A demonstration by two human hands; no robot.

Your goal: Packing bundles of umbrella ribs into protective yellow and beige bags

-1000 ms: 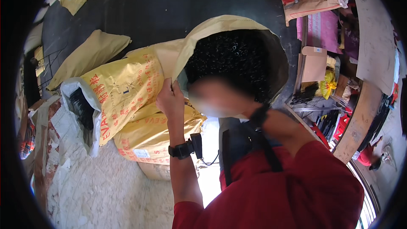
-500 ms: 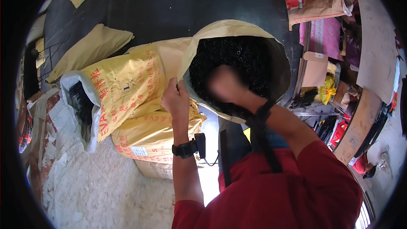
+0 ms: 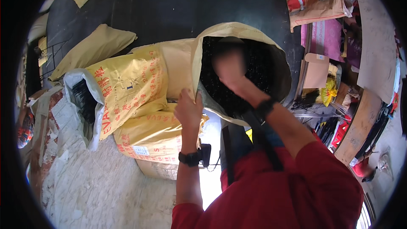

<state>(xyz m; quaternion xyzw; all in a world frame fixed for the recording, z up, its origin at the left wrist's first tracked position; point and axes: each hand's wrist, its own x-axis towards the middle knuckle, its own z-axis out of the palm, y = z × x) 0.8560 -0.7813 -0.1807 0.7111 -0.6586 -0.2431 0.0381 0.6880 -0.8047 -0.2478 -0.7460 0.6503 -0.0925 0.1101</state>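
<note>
A large tan paper sack (image 3: 231,29) stands open in front of me, its wide mouth facing up. Black, glinting granules (image 3: 210,74) fill its dark inside. On the sack's left edge my left hand (image 3: 189,109) is closed, pinching the rim between thumb and fingers. My right hand (image 3: 230,64) reaches into the mouth, over the granules near the far side; motion smears its fingers, so whether it holds anything does not show. Dark bands circle both wrists.
Yellow printed sacks (image 3: 140,78) lie to the left, beside an open white sack (image 3: 95,138) with long black pieces inside. A tan sack (image 3: 95,53) rests on the black surface (image 3: 157,4) behind. Boards (image 3: 375,42), a cardboard piece (image 3: 316,72) and bags crowd the right.
My right hand has moved farther from me inside the sack. My left hand has shifted slightly right and nearer me, still at the rim.
</note>
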